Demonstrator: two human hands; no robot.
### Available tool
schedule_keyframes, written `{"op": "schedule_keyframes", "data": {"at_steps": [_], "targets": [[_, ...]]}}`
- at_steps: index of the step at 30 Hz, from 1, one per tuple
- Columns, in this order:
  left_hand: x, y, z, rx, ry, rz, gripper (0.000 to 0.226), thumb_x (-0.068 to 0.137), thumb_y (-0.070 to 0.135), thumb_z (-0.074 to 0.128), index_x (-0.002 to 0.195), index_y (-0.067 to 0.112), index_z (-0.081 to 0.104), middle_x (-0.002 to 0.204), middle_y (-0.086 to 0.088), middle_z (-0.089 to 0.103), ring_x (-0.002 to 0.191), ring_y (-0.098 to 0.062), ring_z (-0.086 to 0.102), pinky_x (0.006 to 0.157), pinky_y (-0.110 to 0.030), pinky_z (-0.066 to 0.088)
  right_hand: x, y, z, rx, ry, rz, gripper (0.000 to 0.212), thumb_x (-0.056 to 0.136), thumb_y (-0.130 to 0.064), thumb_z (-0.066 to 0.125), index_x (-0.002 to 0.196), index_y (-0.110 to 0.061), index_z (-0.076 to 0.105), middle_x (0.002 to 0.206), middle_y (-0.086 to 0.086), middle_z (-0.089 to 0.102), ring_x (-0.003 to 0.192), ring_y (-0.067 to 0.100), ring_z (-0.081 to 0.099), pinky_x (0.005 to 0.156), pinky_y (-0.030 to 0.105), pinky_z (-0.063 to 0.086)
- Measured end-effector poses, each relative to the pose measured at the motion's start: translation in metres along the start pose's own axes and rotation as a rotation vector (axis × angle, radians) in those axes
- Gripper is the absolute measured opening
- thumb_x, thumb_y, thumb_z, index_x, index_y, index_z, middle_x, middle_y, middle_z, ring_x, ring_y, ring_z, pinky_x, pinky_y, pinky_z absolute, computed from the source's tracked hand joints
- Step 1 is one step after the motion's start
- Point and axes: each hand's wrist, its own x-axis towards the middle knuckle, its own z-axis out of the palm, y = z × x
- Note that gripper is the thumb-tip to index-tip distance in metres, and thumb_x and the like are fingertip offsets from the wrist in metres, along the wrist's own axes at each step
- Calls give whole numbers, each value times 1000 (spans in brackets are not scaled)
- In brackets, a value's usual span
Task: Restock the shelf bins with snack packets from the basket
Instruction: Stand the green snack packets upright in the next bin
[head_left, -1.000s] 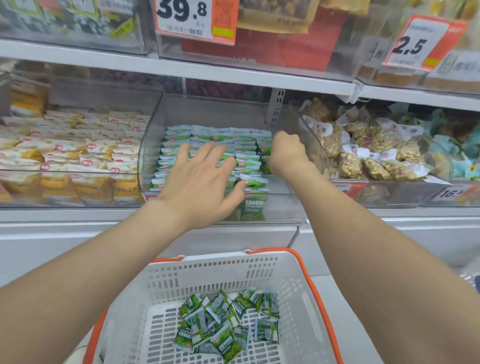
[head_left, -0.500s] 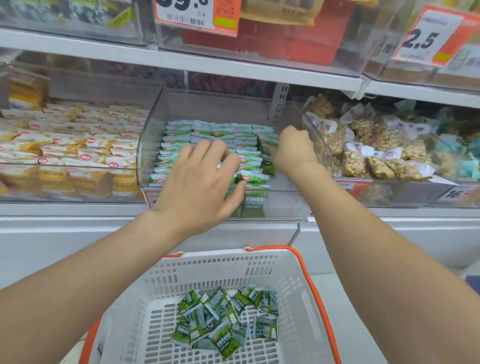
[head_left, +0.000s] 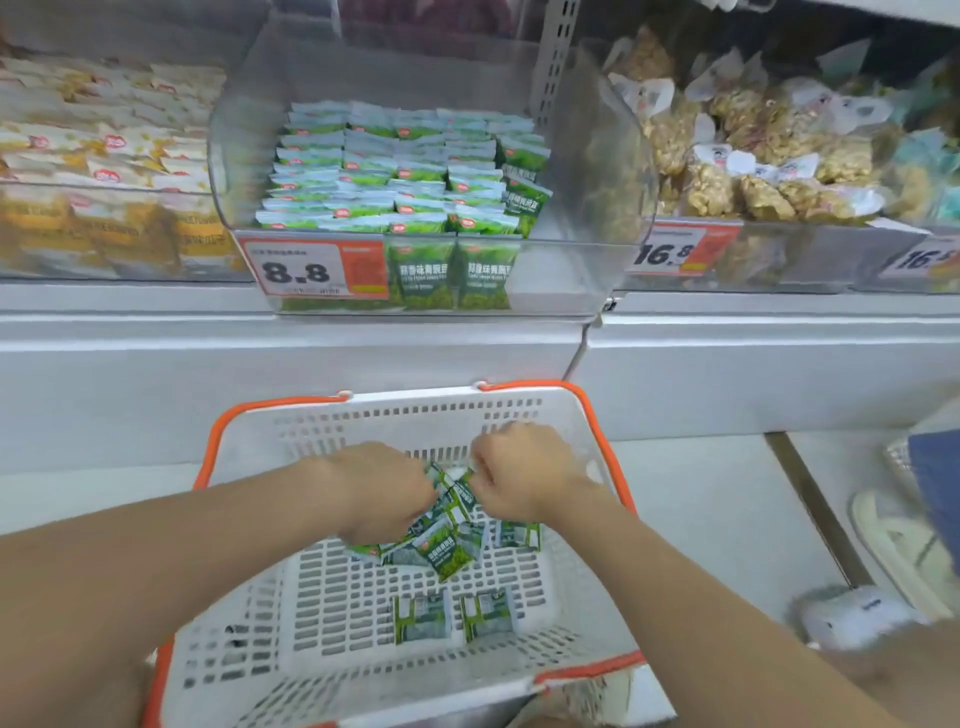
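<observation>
left hand (head_left: 384, 493), right hand (head_left: 524, 478) curled round green packets (head_left: 447, 553) in basket (head_left: 415, 402); two loose packets (head_left: 422, 616) flat, long axes toward shelf (head_left: 291, 353).

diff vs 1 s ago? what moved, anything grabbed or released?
Both hands came down from the clear bin into the basket: left hand and right hand now sit on the pile of green packets, curled into it; a firm hold can't be confirmed. Unchanged: the bin's packet rows, basket below the shelf.

A shop: clear plastic shelf bin (head_left: 597, 156) of green snack packets (head_left: 395, 171), orange-and-white 8.8 price label (head_left: 317, 270) on its front, white orange-rimmed basket (head_left: 363, 426) below.
</observation>
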Motion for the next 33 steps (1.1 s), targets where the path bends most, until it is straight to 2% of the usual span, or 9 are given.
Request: {"op": "schedule_keyframes", "data": {"at_steps": [3,8,12,16,19,22,26,29,33], "targets": [[9,6,24,65,-149,16,14,99,8,48,94,11,61,82,-7,58,68,-28,56,66,-43,56,3,10,64,-97,-338,7,18,98,-18,52,113,-11,60,105,14,66,90,35,65,74,40,55],[19,8,41,125,-226,48,11,99,3,49,96,11,57,77,-4,47,62,-22,48,59,-38,48,14,-4,140,-190,-519,-172,87,92,11,55,158,-34,20,153,23,33,93,39,61,60,45,55],[20,1,53,120,-252,49,15,98,5,52,99,13,64,77,-2,51,60,-20,49,58,-37,47,22,-29,171,-285,-562,-316,95,95,10,57,161,-43,14,166,24,0,137,51,38,94,54,55],[20,-7,60,73,-251,26,17,99,7,52,104,13,67,77,-1,49,59,-20,47,54,-36,42,31,-44,176,-217,-478,-202,54,95,3,62,145,-10,46,153,27,25,124,47,48,100,54,51],[18,-11,60,5,-241,-23,19,100,7,47,104,12,65,78,-2,51,57,-19,42,53,-36,38,37,-44,169,-123,-424,-98,60,87,13,65,143,-2,47,141,22,42,117,40,56,96,48,54],[14,-11,54,-68,-215,-77,16,102,9,44,99,12,59,77,-1,47,59,-20,43,54,-35,37,38,-37,162,120,-438,79,51,89,16,60,136,-4,54,125,18,55,103,35,63,85,44,58],[11,-10,43,-325,-99,-201,16,104,24,49,98,13,58,84,-3,53,71,-24,53,66,-39,48,37,-22,123,524,-359,188,31,97,-9,68,128,-17,62,120,10,65,106,29,65,89,44,58],[4,-15,34,-630,-19,-281,48,90,53,74,112,13,60,102,-3,65,94,-24,64,84,-40,56,28,-22,74,865,-206,172,28,89,-12,80,110,-24,67,100,4,65,86,22,67,78,40,61],[-9,-17,23,-1138,67,-320,30,79,24,91,82,4,69,78,-14,77,70,-25,75,71,-38,62,12,-30,22,1121,-18,155,31,88,-6,81,109,-24,69,87,1,68,69,11,68,68,30,57]]}}
